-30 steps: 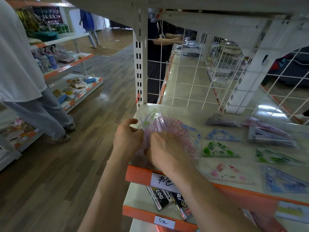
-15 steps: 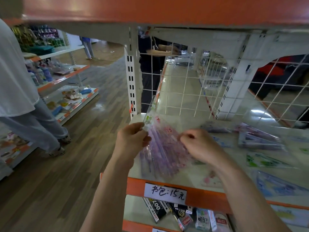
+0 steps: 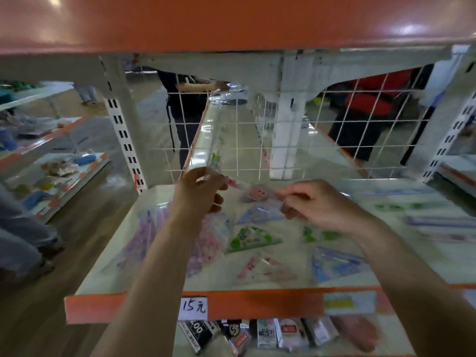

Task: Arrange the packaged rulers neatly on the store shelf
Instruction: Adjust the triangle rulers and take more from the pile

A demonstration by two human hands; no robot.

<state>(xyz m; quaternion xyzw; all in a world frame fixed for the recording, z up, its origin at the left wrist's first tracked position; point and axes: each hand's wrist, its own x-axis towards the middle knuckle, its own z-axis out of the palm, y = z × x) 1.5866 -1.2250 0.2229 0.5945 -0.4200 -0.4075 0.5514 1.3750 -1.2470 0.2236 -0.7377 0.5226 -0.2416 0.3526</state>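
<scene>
On the cream store shelf (image 3: 159, 202) a stack of purple and pink packaged rulers (image 3: 206, 243) lies at the left. My left hand (image 3: 199, 191) pinches a clear packaged ruler with green print (image 3: 215, 150) that stands up behind it. My right hand (image 3: 315, 203) pinches a pink-printed clear packet (image 3: 253, 190) stretched between both hands above the shelf. Loose triangle sets lie around: a green one (image 3: 251, 238), a blue one (image 3: 337, 261), a pink one (image 3: 262, 266).
A white wire grid (image 3: 257, 140) backs the shelf, with people behind it. An orange shelf (image 3: 231, 19) hangs close overhead. The orange front edge bears a price tag (image 3: 193, 307). Small boxes (image 3: 257, 333) fill the shelf below. A person's legs (image 3: 23, 235) stand at the left.
The purple and pink stack has left my hands and lies on the shelf. Both hands rose and now pinch single clear packets. The camera dropped lower under the upper shelf.
</scene>
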